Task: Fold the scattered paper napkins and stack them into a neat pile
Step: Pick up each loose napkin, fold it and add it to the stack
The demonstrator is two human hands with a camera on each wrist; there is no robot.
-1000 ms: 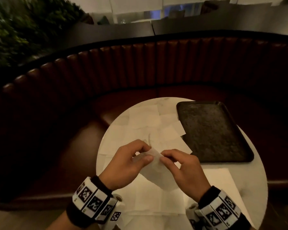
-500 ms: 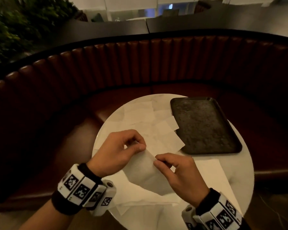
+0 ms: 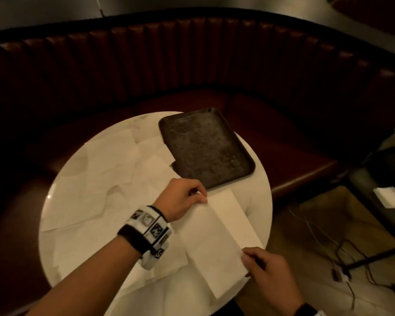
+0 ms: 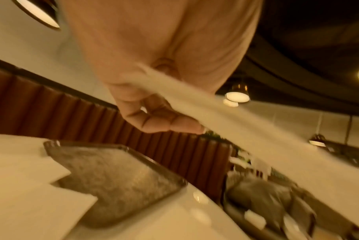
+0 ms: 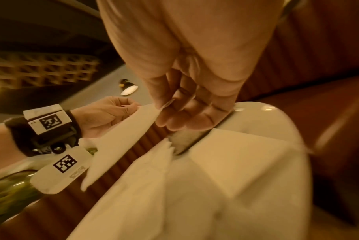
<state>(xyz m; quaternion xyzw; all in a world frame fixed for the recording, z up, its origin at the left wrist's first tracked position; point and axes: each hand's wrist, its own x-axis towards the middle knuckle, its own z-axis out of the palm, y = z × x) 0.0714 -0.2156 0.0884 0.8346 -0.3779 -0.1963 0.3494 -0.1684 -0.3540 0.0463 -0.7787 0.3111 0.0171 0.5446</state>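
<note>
A white paper napkin point(image 3: 214, 247) hangs stretched between both hands above the right side of the round white table point(image 3: 258, 179). My left hand point(image 3: 200, 197) pinches its far corner, just in front of the tray. At the table's near right edge my right hand point(image 3: 245, 258) pinches the near corner. The left wrist view shows the napkin point(image 4: 225, 116) running away from the thumb and fingers point(image 4: 170, 121). A flat napkin point(image 3: 235, 215) lies on the table under the held one. Several loose napkins point(image 3: 114, 153) overlap across the left half.
A dark rectangular tray point(image 3: 205, 144) sits at the table's far right, with one napkin corner overlapping its left rim. A curved brown padded bench point(image 3: 192, 65) wraps around the table. Cables point(image 3: 342, 247) lie on the floor to the right.
Both hands have moved apart and to the right, drawing the napkin out long between them. The view has swung right and down, so the tray is now nearer the middle.
</note>
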